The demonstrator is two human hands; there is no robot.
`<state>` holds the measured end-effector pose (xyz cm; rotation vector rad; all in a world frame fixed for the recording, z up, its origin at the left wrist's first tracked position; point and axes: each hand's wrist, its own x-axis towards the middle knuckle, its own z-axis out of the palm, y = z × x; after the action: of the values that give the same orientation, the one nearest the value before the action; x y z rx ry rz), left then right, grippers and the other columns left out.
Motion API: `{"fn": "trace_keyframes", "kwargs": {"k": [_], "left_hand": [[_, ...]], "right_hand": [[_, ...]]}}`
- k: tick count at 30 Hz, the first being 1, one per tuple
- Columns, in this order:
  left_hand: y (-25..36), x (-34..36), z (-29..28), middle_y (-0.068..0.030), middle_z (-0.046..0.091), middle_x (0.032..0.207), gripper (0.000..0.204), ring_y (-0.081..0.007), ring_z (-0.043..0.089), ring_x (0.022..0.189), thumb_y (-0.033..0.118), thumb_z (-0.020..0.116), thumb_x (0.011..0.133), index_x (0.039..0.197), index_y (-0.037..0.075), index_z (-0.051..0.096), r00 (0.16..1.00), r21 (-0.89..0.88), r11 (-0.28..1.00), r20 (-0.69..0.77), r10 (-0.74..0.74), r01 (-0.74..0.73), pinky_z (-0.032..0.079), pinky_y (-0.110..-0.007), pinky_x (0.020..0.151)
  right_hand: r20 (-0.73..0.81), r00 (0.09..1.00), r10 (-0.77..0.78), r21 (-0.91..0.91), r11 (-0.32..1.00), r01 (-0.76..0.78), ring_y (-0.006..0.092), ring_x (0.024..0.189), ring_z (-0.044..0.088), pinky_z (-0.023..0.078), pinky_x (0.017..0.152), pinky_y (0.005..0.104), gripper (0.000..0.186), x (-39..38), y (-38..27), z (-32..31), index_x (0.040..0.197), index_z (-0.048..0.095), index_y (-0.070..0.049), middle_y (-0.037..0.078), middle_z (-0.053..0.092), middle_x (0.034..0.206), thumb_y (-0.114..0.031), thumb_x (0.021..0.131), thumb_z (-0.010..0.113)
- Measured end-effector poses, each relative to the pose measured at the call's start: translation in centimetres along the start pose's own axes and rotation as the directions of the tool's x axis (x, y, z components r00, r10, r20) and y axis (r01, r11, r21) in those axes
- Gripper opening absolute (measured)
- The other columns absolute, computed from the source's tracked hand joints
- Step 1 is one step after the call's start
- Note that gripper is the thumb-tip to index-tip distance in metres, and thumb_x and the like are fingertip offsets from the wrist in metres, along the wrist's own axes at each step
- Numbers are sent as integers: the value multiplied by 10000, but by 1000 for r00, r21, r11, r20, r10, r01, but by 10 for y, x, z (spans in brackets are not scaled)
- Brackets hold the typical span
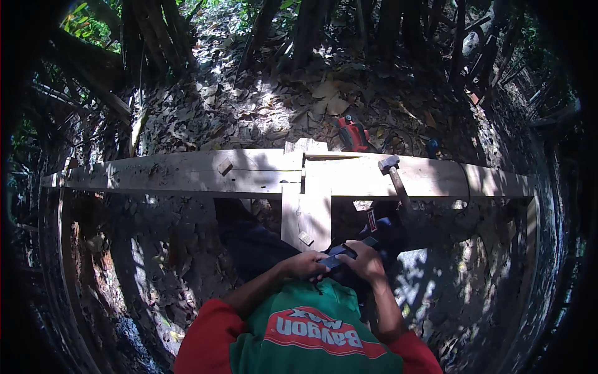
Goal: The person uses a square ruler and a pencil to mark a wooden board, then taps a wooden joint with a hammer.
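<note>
on this side of the long beam, the left hand and right hand hold a grey flat thing; a firm grip, clear of its edges, should work best. a hammer lies on the beam; a red tool sits beyond it.

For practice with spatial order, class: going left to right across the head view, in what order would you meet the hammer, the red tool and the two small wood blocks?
Upper wood block, lower wood block near the left hand, red tool, hammer.
</note>
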<state>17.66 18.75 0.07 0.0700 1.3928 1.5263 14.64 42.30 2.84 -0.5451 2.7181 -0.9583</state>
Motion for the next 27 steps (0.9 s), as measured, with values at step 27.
{"fn": "trace_keyframes", "kwargs": {"k": [27], "left_hand": [[-97, 15, -126, -107, 640, 648, 485, -168, 609, 596, 412, 643, 938, 752, -34, 681, 458, -71, 979, -888, 26, -193, 455, -352, 566]], "right_hand": [[450, 845, 288, -173, 957, -234, 410, 902, 696, 528, 793, 476, 753, -8, 7, 27, 952, 686, 27, 259, 698, 901, -712, 816, 654]]}}
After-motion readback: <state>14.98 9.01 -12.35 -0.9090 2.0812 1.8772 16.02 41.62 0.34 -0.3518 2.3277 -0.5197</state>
